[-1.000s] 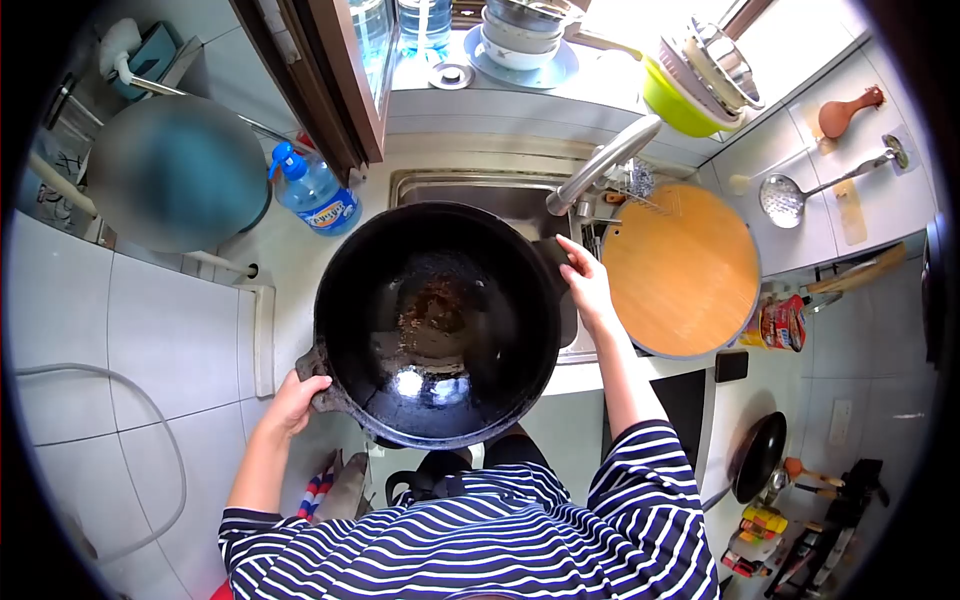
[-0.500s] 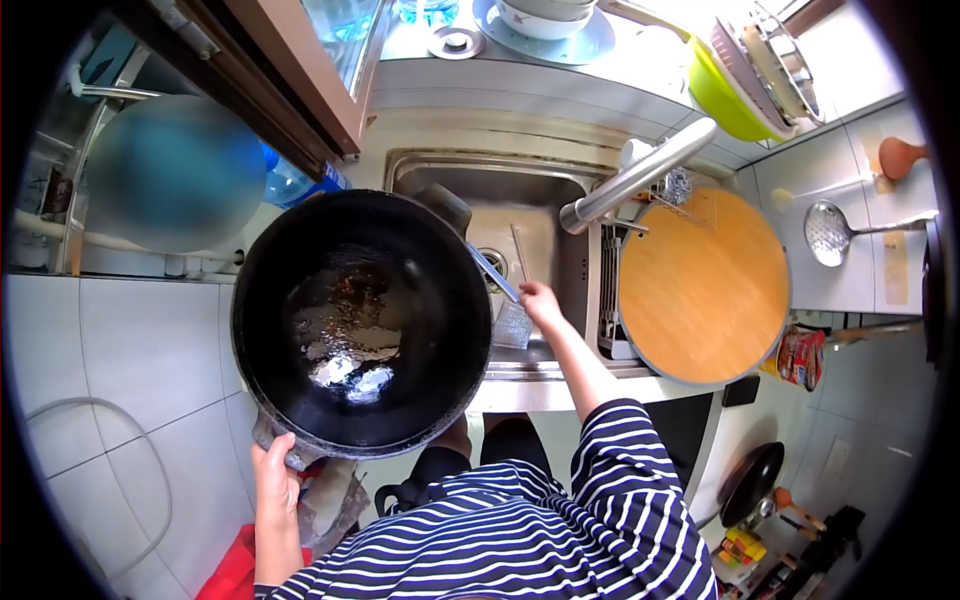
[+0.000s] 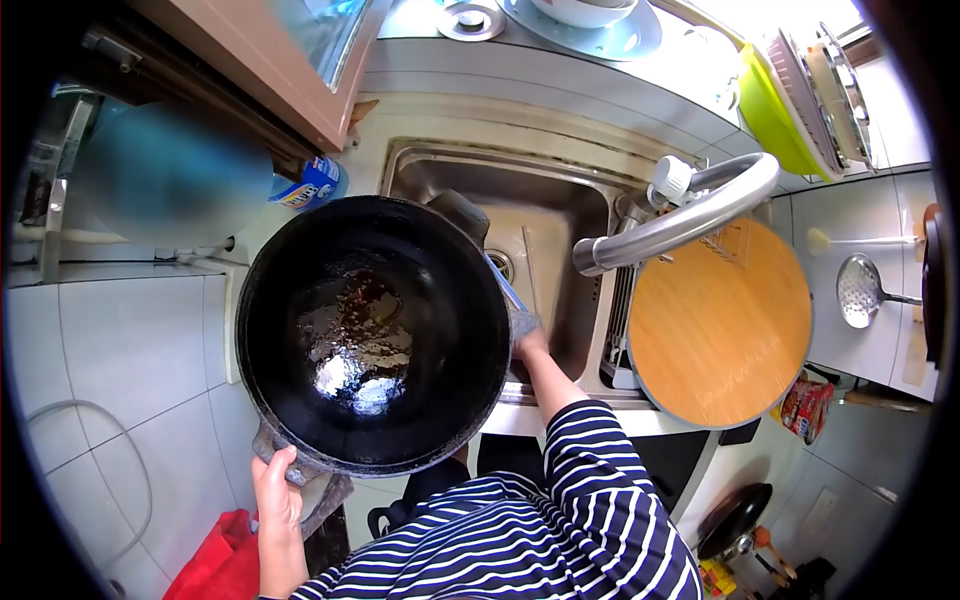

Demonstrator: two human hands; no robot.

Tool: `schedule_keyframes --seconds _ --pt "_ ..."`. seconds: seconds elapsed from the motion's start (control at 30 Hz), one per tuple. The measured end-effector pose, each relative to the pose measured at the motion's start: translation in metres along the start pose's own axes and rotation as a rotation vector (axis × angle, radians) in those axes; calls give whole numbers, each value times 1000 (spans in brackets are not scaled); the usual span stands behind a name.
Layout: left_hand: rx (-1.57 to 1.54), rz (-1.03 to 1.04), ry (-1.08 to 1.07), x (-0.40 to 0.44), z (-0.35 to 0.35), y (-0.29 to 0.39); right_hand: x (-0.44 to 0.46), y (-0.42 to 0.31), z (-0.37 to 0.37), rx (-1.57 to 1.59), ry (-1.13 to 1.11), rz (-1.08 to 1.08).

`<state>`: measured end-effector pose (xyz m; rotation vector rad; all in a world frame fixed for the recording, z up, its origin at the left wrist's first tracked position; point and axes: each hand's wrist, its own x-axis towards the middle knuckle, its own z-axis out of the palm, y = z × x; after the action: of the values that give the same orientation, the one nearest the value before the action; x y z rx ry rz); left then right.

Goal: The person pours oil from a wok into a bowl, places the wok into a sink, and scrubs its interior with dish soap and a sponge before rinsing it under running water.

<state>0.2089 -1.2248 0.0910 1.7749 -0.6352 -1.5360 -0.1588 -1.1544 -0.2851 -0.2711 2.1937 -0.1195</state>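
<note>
A large black wok [image 3: 440, 290] is tilted over the near left part of the steel sink [image 3: 575, 225], with a wet shine and brown residue inside. My left hand [image 3: 278, 495] grips its lower-left handle, thumb on top. The other handle [image 3: 462, 215] points to the upper right over the basin, with no hand on it. My right hand [image 3: 532, 345] is at the wok's right side, against a grey, rough-looking piece [image 3: 523, 323]; its fingers are mostly hidden. A blue strip [image 3: 507, 284] and a thin stick [image 3: 529, 268] show beside the wok.
The curved faucet [image 3: 690, 220] arches over the sink's right side. Right of it lies a round wooden board [image 3: 722, 325]. A blue-labelled bottle [image 3: 315, 185] stands behind the wok, near the window frame [image 3: 300, 70]. A dark pan [image 3: 735, 520] is at the lower right.
My right hand let go of the wok's upper-right handle, moved down into the sink area, then left to the wok's side. The wok shifted left and turned; my left hand kept its handle.
</note>
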Motion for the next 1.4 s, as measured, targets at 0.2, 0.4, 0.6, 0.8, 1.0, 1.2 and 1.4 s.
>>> schedule_keyframes --seconds 0.2,0.4,0.6,0.8,1.0,1.2,1.4 --pt "31 -23 -109 9 16 -4 -38 -15 -72 334 217 -391" --pt "50 15 -224 33 59 -14 -129 -35 -179 518 280 -636" --pt "85 -3 -324 67 103 -36 -158 -42 -208 643 264 -667" --pt "194 -44 -270 98 132 -75 -161 -50 -196 854 51 -621" --pt "174 -82 -274 114 153 -102 -155 -53 -171 836 -106 -554" --pt "152 -217 -319 145 161 -112 -150 -56 -150 894 -54 -539" --pt "137 -334 -395 176 151 -128 -164 -66 -132 976 -42 -475"
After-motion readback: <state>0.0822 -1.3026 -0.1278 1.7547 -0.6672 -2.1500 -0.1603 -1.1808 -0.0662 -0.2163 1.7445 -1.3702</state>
